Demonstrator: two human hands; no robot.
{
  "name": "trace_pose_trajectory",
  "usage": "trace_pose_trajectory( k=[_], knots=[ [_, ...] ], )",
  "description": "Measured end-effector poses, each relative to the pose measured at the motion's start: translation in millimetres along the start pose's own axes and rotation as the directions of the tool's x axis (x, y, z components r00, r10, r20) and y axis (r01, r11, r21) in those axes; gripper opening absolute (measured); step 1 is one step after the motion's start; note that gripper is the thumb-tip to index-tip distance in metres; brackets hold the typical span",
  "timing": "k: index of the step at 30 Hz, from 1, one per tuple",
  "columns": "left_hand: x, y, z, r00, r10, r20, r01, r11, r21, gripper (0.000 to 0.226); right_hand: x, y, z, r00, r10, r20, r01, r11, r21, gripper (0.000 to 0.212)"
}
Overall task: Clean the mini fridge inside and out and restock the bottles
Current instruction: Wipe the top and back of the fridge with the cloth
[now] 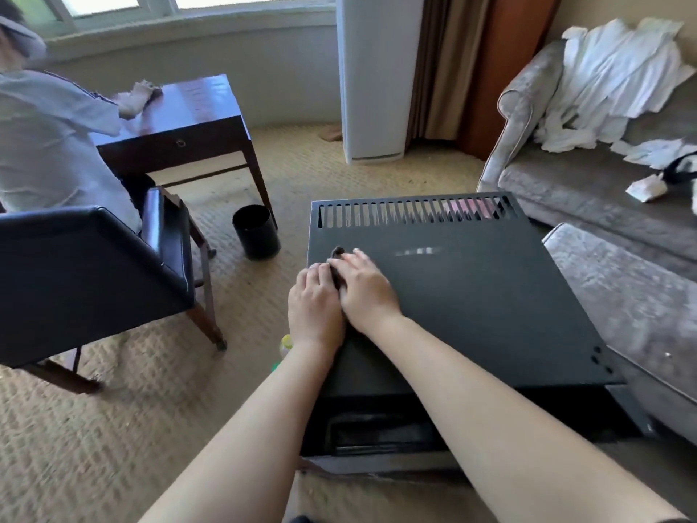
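The black mini fridge (471, 296) stands on the carpet in front of me, its flat top facing up with vent slats along the far edge. A dark cloth (336, 254) lies on the top near the left edge, mostly covered by my hands. My right hand (367, 290) rests flat on the cloth with its fingers stretched forward. My left hand (315, 305) lies right beside it at the fridge's left edge, touching the cloth. A yellow-green bottle (285, 345) stands on the floor left of the fridge, partly hidden by my left forearm.
Another person (49, 137) at the left wipes a dark wooden desk (196, 111). A black chair (94, 273) and a black waste bin (256, 232) stand left of the fridge. A grey sofa (588, 190) with white linen and a grey ottoman (633, 307) flank the right side.
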State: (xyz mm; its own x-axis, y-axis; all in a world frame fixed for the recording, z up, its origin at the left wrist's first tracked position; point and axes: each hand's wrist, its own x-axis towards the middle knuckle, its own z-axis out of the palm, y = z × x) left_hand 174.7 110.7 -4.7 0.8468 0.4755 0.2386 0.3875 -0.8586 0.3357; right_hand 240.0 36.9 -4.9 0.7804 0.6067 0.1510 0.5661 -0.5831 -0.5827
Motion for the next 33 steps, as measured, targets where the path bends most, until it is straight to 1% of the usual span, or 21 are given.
trace_pose_trajectory(
  k=[2,3,4,5,6,9,11,13,14,15,16,18,20,21,22,23,25,27,29,31,33],
  knots=[
    [0.3,-1.0,0.8,0.999,-0.047,-0.022,0.046,0.998,-0.033,0.044,4.2,3.9,-6.1,0.996,-0.067,0.058,0.07,0.996,-0.047,0.04],
    [0.3,-1.0,0.8,0.998,-0.049,-0.04,0.047,0.998,-0.047,0.049,5.7,15.2,-15.9,0.992,-0.111,0.056,0.116,0.989,-0.089,0.038],
    [-0.5,-0.3,0.2,0.998,-0.049,-0.049,0.047,0.998,-0.043,0.05,8.3,33.6,-28.4,0.993,-0.118,0.029,0.121,0.985,-0.123,0.037],
    [-0.7,-0.5,2.2,0.997,-0.041,-0.058,0.039,0.999,-0.031,0.047,12.7,57.1,-44.6,0.997,-0.075,-0.021,0.071,0.986,-0.15,0.035],
    [-0.5,-0.6,3.4,0.997,-0.042,-0.061,0.041,0.999,-0.025,0.043,17.8,84.2,-62.1,0.996,0.001,-0.087,-0.015,0.986,-0.164,0.034],
    [0.7,-3.7,8.4,0.994,-0.069,-0.08,0.065,0.997,-0.051,0.042,18.5,150.2,-107.1,0.951,0.198,-0.238,-0.241,0.956,-0.165,0.033],
    [0.0,-4.1,9.9,0.992,-0.103,-0.078,0.099,0.994,-0.053,0.044,14.8,165.6,-118.9,0.908,0.271,-0.318,-0.331,0.932,-0.148,0.033],
    [0.1,-1.9,10.0,0.985,-0.163,-0.058,0.159,0.985,-0.067,0.042,16.9,157.2,-113.7,0.869,0.317,-0.379,-0.382,0.917,-0.111,0.032],
    [0.6,-1.1,9.5,0.979,-0.198,-0.039,0.194,0.978,-0.08,0.041,20.4,146.6,-106.4,0.872,0.31,-0.38,-0.371,0.923,-0.098,0.031],
    [0.9,-0.9,8.2,0.971,-0.238,-0.029,0.234,0.967,-0.103,0.04,24.2,132.7,-96.4,0.894,0.274,-0.355,-0.327,0.94,-0.099,0.03],
    [1.2,-1.8,6.0,0.96,-0.278,-0.032,0.27,0.951,-0.149,0.04,27.9,117.0,-83.0,0.926,0.209,-0.314,-0.255,0.96,-0.113,0.028],
    [1.4,-6.6,2.1,0.934,-0.353,-0.06,0.316,0.892,-0.324,0.035,37.5,82.7,-52.0,0.979,0.06,-0.197,-0.085,0.988,-0.125,0.029],
    [0.6,-15.9,-1.2,0.877,-0.48,-0.011,0.401,0.746,-0.532,0.025,48.9,44.6,-22.2,0.994,-0.082,-0.066,0.076,0.994,-0.083,0.033],
    [0.3,-21.3,-4.6,0.841,-0.539,0.049,0.457,0.659,-0.598,0.021,53.8,26.3,-9.0,0.989,-0.147,0.003,0.147,0.988,-0.048,0.034],
    [-1.3,-27.9,-8.5,0.815,-0.571,0.096,0.495,0.601,-0.627,0.019,57.2,10.3,2.6,0.977,-0.205,0.065,0.206,0.978,-0.011,0.034],
    [-2.4,-35.5,-12.6,0.813,-0.571,0.111,0.498,0.584,-0.641,0.02,61.4,-1.1,10.7,0.96,-0.256,0.11,0.256,0.967,0.016,0.033],
    [-0.9,-52.3,-21.8,0.851,-0.515,0.102,0.446,0.606,-0.658,0.022,76.3,-8.0,16.9,0.946,-0.291,0.141,0.289,0.957,0.035,0.032],
    [7.3,-72.7,-33.4,0.894,-0.433,0.119,0.397,0.637,-0.661,0.024,100.5,-4.5,16.8,0.965,-0.234,0.113,0.234,0.972,0.015,0.032],
    [20.0,-96.4,-43.0,0.924,-0.356,0.141,0.36,0.684,-0.634,0.023,125.5,-3.6,18.1,0.987,-0.141,0.079,0.142,0.99,-0.011,0.032],
    [31.3,-114.7,-49.4,0.941,-0.294,0.166,0.332,0.717,-0.612,0.022,140.3,-5.9,21.4,0.996,-0.074,0.047,0.075,0.997,-0.027,0.033],
    [40.2,-124.8,-56.0,0.944,-0.258,0.206,0.33,0.719,-0.612,0.023,138.0,-11.1,22.9,0.997,-0.065,0.042,0.066,0.997,-0.032,0.033]
  ],
)
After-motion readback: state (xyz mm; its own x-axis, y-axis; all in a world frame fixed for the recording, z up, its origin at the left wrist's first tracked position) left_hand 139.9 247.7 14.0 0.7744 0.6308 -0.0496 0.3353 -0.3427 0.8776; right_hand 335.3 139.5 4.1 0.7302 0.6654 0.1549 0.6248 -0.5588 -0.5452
